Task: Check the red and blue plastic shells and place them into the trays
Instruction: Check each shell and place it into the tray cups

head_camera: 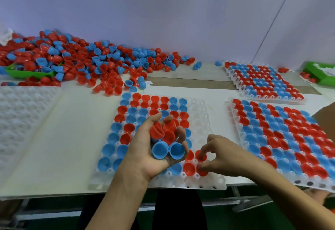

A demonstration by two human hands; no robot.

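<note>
A white tray [201, 121] lies in front of me, its left and middle pockets filled with red and blue shells, its right columns bare. My left hand [145, 150], palm up over the tray, cups a handful of shells [167, 140]: two blue ones in front, several red ones behind. My right hand [223, 155] is at the tray's near right corner, with thumb and forefinger pinching a red shell [201, 171] in a pocket. A big loose pile of red and blue shells [81, 61] covers the table's far left.
Two full trays lie to the right, one near [282, 141] and one farther back [262, 81]. A green bin [27, 73] sits under the pile at far left, another green bin [320, 74] at far right. Stacked white trays [20, 113] lie on the left.
</note>
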